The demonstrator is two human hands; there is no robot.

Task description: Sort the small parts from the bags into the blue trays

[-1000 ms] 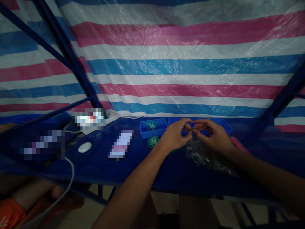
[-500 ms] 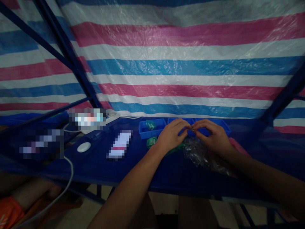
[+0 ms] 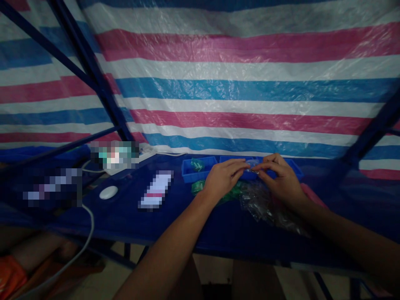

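My left hand (image 3: pixel 221 179) and my right hand (image 3: pixel 281 180) meet above the blue trays at the back of the table, fingertips pinched together. Between them shows a small clear plastic piece (image 3: pixel 252 163), maybe a little bag; the left fingers close on its edge. The right thumb and forefinger pinch something tiny against it, too small to name. Below the hands lies a heap of clear plastic bags (image 3: pixel 258 202), with green packets (image 3: pixel 233 191) beside it. One blue tray (image 3: pixel 186 176) holds a small green bag (image 3: pixel 197 165). Fingers partly hide the other trays.
A blurred-out phone-like screen (image 3: pixel 156 189) and a white oval object (image 3: pixel 108 192) lie left on the blue table (image 3: pixel 125 221). Behind them is a white power strip (image 3: pixel 121 166). Blue metal posts (image 3: pixel 108 106) and a striped sheet (image 3: pixel 243 87) stand behind. Another person's arm (image 3: pixel 40 250) shows lower left.
The clear plastic piece now shows between my fingertips, where only a tiny item was visible before. My left fingers have straightened somewhat. The view has shifted slightly.
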